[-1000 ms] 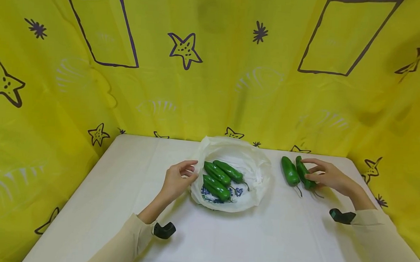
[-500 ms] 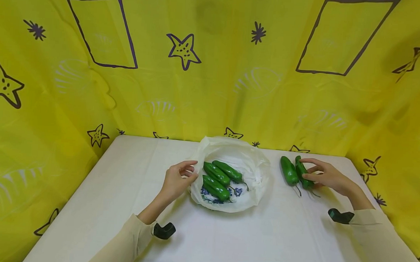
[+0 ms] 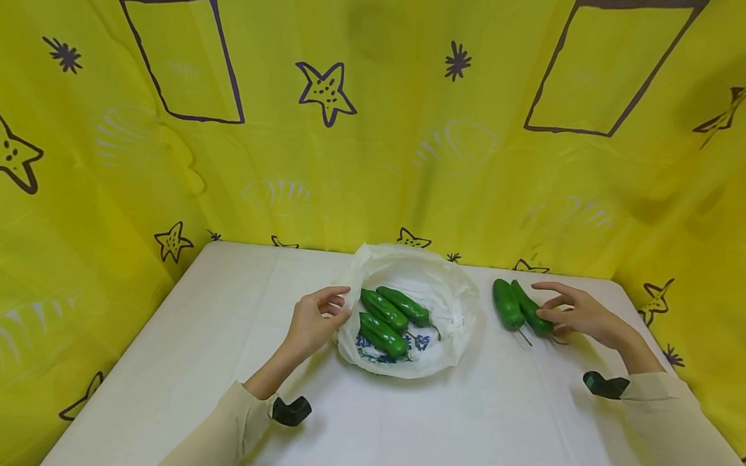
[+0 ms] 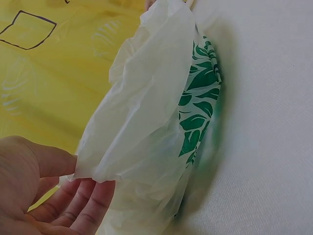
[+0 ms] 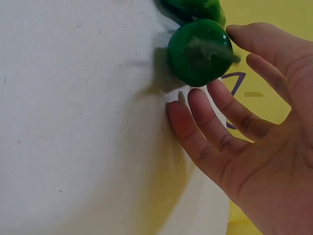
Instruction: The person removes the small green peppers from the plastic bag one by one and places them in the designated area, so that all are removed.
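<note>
In the head view, my left hand (image 3: 316,319) pinches the left rim of a pale plastic bag (image 3: 462,336), whose mouth is spread wide. Green leaf print (image 4: 198,107) shows on its outside in the left wrist view. Three glossy green peppers (image 3: 386,311) lie inside the bag. My right hand (image 3: 587,317) is beside a green pepper (image 3: 532,310) on the table, with thumb and fingers loosely bent around its stem end (image 5: 200,54). The thumb tip is at or very near the pepper; firm contact cannot be made out. Another green pepper (image 3: 507,305) lies against its left side.
A white cloth covers the table (image 3: 464,421). Yellow patterned curtains (image 3: 376,170) stand close behind it and along both sides. Each wrist wears a small black device (image 3: 290,410).
The pepper by my right hand has swung its far end left, away from my fingertip, against the neighbouring pepper. That neighbour has shifted slightly left. My left hand keeps its hold on the bag.
</note>
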`<state>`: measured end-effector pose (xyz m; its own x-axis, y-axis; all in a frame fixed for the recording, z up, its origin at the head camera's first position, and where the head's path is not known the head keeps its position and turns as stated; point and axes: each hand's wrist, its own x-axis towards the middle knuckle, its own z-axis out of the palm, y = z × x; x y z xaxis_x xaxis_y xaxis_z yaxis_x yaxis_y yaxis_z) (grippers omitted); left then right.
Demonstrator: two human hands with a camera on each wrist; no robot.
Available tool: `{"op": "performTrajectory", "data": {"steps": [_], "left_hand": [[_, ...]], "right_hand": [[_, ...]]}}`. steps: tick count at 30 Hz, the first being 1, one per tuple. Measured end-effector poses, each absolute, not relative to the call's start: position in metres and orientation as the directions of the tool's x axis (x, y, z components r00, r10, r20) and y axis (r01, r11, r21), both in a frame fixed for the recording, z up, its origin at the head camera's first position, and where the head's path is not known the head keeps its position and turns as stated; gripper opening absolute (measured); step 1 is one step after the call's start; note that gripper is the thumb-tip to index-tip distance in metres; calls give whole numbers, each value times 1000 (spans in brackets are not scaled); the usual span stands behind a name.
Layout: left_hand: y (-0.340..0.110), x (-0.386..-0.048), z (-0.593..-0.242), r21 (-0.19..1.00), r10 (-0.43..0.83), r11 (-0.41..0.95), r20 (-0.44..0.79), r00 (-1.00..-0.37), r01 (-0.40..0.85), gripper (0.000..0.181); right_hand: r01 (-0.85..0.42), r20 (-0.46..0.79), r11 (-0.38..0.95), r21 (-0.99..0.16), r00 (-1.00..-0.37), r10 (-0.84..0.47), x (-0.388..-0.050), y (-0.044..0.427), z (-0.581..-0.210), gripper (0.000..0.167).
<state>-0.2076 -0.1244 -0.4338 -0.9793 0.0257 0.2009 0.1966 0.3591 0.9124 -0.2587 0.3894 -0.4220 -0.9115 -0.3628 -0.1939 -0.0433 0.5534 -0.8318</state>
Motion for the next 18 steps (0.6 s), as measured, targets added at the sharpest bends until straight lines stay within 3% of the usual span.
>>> {"op": "performTrajectory", "data": {"steps": [11,18], "left_hand": [[-125,-206,-432,906,38,374,197,-980,197,37],[-126,-207,-433,904,37,374,211,-977,209,36]], "right_hand": [[-51,-208,572,-819,-903,-377,-258,391,-415,72],[-130,-194,658,-742,-898,-396,-257,391,-402,73]]}}
